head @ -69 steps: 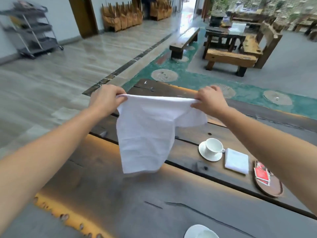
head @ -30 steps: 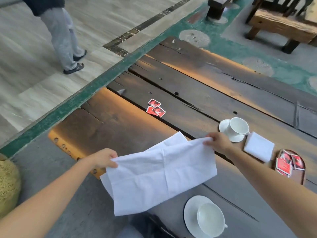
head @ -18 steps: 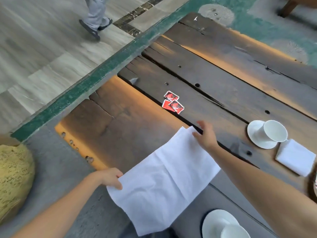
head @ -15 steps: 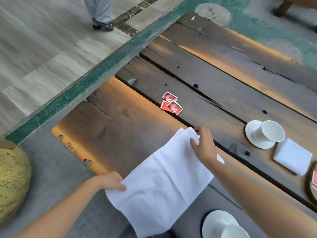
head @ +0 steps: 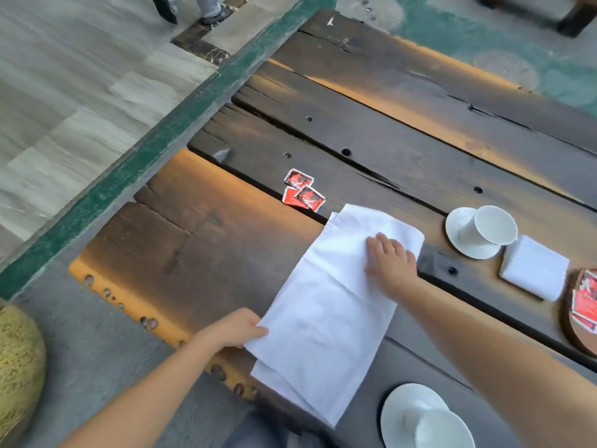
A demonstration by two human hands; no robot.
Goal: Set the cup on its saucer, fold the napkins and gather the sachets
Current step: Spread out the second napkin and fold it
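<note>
White napkin [head: 326, 305] lies folded in half on the wooden table [head: 206, 240], a long doubled rectangle with one layer showing under the other at the near end; that end hangs slightly past the table edge; cloth is creased, not smooth. Our right hand [head: 389, 261] is flat on the far end of the napkin, fingers spread, palm down, gripping nothing; our left hand [head: 237, 328] pinches the near left edge of the napkin between thumb and fingers, a narrow grip on the cloth.

Just beyond the right hand, up and left: three red sachets [head: 302, 190] in a loose overlapping cluster on the planks. To the right of the right hand: a white cup [head: 492, 226] on its saucer [head: 465, 234]; beside that a folded napkin [head: 534, 268], small square; past it a wooden tray [head: 571, 324] with more red sachets, cut by the frame edge. Near the right forearm, a second cup [head: 444, 430] on a saucer [head: 407, 405].

Table is dark weathered planks with holes and cracks; pale tiled floor [head: 74, 79] with a green border beyond; a person's feet [head: 190, 9] at the top edge.
</note>
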